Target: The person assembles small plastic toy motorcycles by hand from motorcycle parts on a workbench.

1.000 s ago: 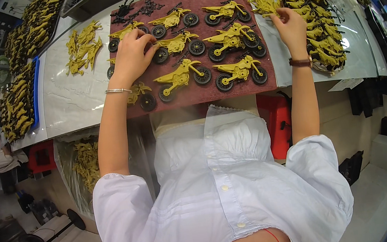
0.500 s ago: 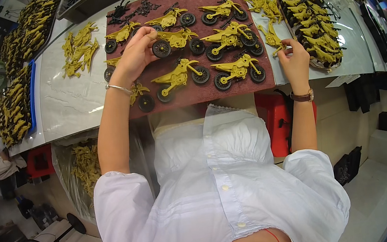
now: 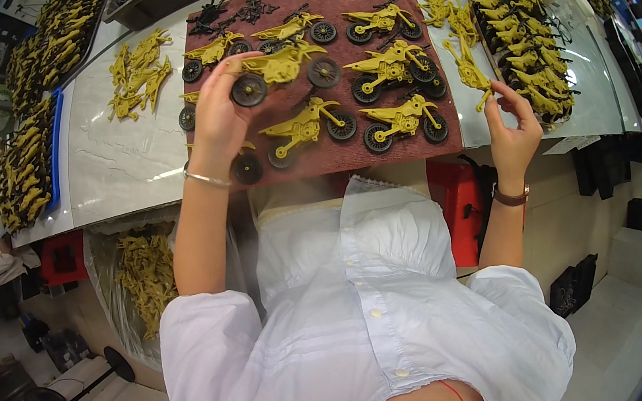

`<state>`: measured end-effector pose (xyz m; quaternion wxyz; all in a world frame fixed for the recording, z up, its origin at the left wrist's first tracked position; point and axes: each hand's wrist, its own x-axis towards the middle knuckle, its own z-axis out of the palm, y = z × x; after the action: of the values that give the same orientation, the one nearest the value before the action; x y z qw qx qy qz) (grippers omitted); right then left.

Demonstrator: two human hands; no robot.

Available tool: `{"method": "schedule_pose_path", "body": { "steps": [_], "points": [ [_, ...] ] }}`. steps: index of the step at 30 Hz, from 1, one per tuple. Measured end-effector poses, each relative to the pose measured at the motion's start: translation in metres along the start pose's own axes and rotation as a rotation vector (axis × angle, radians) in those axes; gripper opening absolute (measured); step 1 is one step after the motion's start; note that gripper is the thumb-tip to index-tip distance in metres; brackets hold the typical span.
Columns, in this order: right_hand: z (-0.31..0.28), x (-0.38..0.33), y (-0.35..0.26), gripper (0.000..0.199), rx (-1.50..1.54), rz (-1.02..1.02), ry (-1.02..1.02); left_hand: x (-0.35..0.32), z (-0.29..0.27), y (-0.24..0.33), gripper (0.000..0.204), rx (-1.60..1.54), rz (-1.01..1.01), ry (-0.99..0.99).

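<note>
A: Item one, left hand (image 3: 219,121), upper middle-left of the frame. State?

B: Closed around a yellow toy motorcycle (image 3: 280,67) with black wheels, held just above the dark red mat (image 3: 377,1). Fingers wrap the rear wheel end; the front wheel sticks out to the right.

A: Item two, right hand (image 3: 511,133), right of centre.

B: Fingers pinched on a yellow frame piece (image 3: 472,71), which stands up from the fingertips over the mat's right edge. A brown watch (image 3: 511,196) sits on that wrist, a thin bracelet (image 3: 206,178) on the left wrist.

A: Mat contents?

B: Finished motorcycles in rows: two along the top, two in the middle right, two in the lower row (image 3: 304,126), plus partly hidden ones under the left hand. Loose black parts (image 3: 233,9) lie at the mat's upper left corner.

A: Edges and free room?

B: The mat's near edge runs to the table's front edge, just above the white shirt (image 3: 366,307). Left of the mat, a bare stretch of pale tabletop (image 3: 115,157) lies open, with a loose heap of yellow pieces (image 3: 135,72) at its upper part. Right of the mat, a narrow strip of table holds a small yellow pile (image 3: 446,9), then a tray of yellow frames (image 3: 526,39) closes that side.

A: Further out?

B: Blue-edged trays of yellow parts (image 3: 26,148) crowd the far left. A clear bag of yellow parts (image 3: 142,274) hangs below the table, lower left.
</note>
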<state>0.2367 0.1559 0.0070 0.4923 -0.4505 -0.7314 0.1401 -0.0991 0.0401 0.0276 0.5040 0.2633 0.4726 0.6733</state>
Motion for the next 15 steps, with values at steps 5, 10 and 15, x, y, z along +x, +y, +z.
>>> {"method": "schedule_pose_path", "body": {
  "steps": [5,10,15],
  "points": [
    [0.010,0.002,-0.062,0.026,0.263,-0.327,-0.232,-0.041,0.033,-0.022,0.035,-0.152,-0.169,-0.193],
    [0.019,-0.007,-0.081,0.032,0.181,-0.538,-0.409,-0.060,0.050,-0.045,0.036,-0.258,-0.213,-0.150],
    [0.019,-0.011,-0.077,0.037,0.119,-0.613,-0.468,-0.064,0.047,-0.056,0.036,-0.275,-0.229,-0.143]
  ]
}}
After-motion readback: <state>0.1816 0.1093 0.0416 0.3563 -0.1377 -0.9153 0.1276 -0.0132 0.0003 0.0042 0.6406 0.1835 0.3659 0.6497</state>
